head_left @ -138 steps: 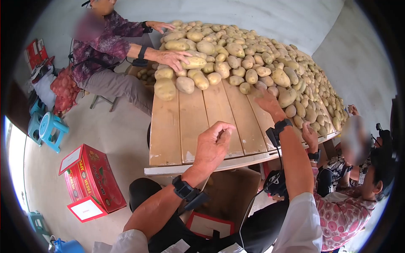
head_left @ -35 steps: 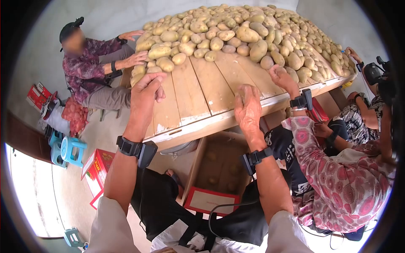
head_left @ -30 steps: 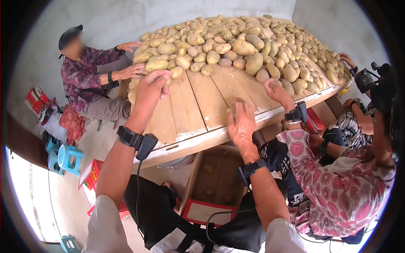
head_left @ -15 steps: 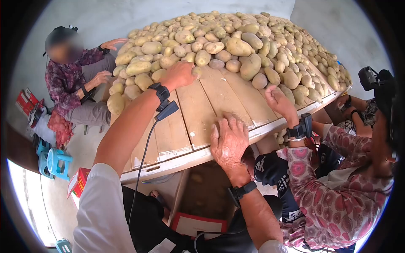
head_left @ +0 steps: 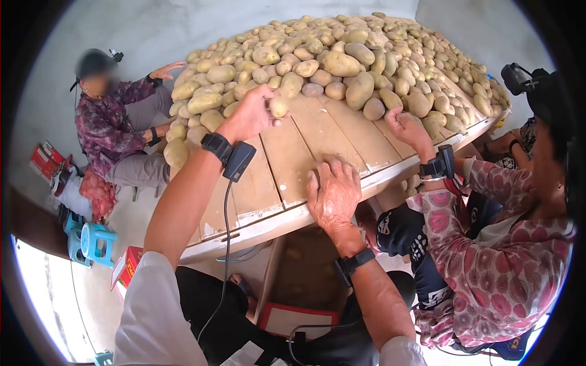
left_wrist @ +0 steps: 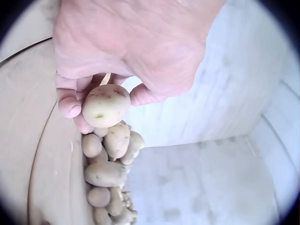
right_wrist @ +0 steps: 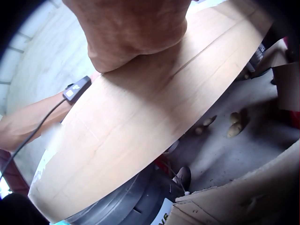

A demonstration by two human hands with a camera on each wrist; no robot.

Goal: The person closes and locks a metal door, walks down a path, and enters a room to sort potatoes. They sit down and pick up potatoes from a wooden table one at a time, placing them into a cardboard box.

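My left hand pinches a small pale potato between thumb and fingers, at the near edge of a big potato heap. In the left wrist view the held potato shows a greenish spot and a few dark marks, with other potatoes lying beyond it. My right hand rests on the near edge of the wooden table, fingers spread loosely over the boards and holding nothing. In the right wrist view the back of that hand shows above the tabletop; its fingers are hidden.
A person in purple sits at the left, and one in a pink patterned shirt at the right, a hand by the potatoes. An open cardboard box stands below the table edge. A blue stool stands far left.
My left hand has reached forward to the heap, taken hold of a small potato and drawn it slightly up. My right hand has moved left and come down onto the table edge.
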